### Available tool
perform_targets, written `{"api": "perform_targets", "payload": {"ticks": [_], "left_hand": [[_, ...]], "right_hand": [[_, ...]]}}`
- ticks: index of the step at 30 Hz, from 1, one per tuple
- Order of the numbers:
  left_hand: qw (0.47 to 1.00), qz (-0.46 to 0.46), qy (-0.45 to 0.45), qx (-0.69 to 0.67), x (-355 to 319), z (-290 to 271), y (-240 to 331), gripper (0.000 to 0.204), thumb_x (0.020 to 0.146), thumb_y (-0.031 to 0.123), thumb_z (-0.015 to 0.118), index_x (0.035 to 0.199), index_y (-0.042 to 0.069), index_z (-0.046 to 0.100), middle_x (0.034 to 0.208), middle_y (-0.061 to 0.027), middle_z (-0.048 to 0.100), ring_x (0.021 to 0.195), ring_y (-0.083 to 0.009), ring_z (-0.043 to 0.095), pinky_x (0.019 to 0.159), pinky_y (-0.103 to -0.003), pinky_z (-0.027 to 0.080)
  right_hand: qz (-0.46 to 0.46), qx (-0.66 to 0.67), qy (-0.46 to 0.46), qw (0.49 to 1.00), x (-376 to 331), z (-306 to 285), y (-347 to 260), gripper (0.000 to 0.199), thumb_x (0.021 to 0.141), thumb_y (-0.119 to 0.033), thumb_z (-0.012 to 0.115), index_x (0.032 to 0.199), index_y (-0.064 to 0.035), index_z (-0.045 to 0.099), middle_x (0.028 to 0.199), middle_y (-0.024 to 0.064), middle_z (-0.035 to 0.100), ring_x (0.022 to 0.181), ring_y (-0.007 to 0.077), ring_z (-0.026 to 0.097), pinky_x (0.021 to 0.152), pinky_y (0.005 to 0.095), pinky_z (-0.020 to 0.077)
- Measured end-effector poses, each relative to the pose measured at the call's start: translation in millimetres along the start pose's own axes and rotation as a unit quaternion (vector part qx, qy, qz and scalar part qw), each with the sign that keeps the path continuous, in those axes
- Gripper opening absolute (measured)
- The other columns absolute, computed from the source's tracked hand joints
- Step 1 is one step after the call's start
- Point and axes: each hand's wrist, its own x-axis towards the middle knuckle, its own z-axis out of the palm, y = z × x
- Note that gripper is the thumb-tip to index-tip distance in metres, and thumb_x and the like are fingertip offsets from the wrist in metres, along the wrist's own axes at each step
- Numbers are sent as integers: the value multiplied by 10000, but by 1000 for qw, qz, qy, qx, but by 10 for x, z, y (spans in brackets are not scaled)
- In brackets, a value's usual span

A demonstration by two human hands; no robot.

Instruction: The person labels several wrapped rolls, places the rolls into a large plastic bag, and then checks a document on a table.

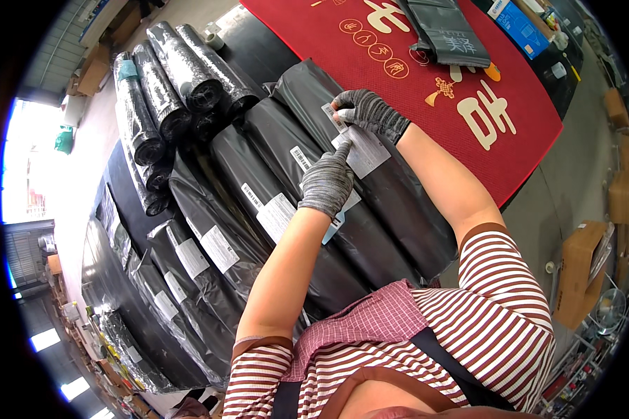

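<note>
A long roll-shaped parcel in black plastic (400, 206) lies under both my hands, which wear grey knit gloves. My right hand (374, 115) pinches a narrow white barcode sticker (333, 116) at the parcel's upper part. Just below it, my left hand (327, 183) has its index finger stretched onto the corner of a larger white label (367, 155); its other fingers are bent and partly hidden. To the left lies another black parcel (269, 133) with a barcode sticker (300, 158). A further white label (276, 215) shows on the parcel beside my left wrist.
Several shiny black film rolls (182, 66) are stacked at the far left. More labelled black parcels (210, 237) lie nearer on the left. A red mat (426, 91) with a folded black bag (454, 38) covers the right side. Cardboard boxes (576, 272) stand on the floor at right.
</note>
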Motion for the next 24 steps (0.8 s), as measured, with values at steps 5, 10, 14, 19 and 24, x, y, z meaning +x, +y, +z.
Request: {"api": "perform_targets", "payload": {"ticks": [5,10,14,19,24], "left_hand": [[1000,-2,-10,1,11,4,-22,478,861,165,446,1337,191,413,865,-167,613,811,-331,619,745,-464,486],[997,-46,-69,-7,38,-213,117,684,833,167,476,1447,218,177,870,-173,643,800,-322,638,755,-451,488],[992,-48,-116,14,94,-257,138,762,812,165,502,1465,217,113,870,-174,656,826,-313,645,759,-446,488],[992,-54,-115,22,108,-183,104,744,814,170,502,1461,220,138,886,-168,655,831,-313,645,758,-448,486],[993,-43,-100,37,146,-151,165,698,824,173,488,1451,228,185,891,-165,653,825,-319,642,755,-451,486]], "right_hand": [[8,-7,-14,1000,14,5,-56,281,773,-122,686,1029,-16,636,914,103,678,862,161,633,816,297,491],[33,-12,-35,999,9,-20,-120,296,777,-85,685,1051,3,615,927,89,670,873,141,621,814,278,497],[0,20,-28,999,39,-11,12,391,705,-144,738,1057,-23,620,921,111,658,879,185,621,808,315,486],[21,-56,5,998,89,-39,-166,545,615,-142,821,1083,-12,572,971,86,578,923,198,572,810,314,482],[135,-107,59,983,433,-73,-44,653,586,-288,849,1089,-18,532,947,83,573,904,184,557,789,324,473]]}}
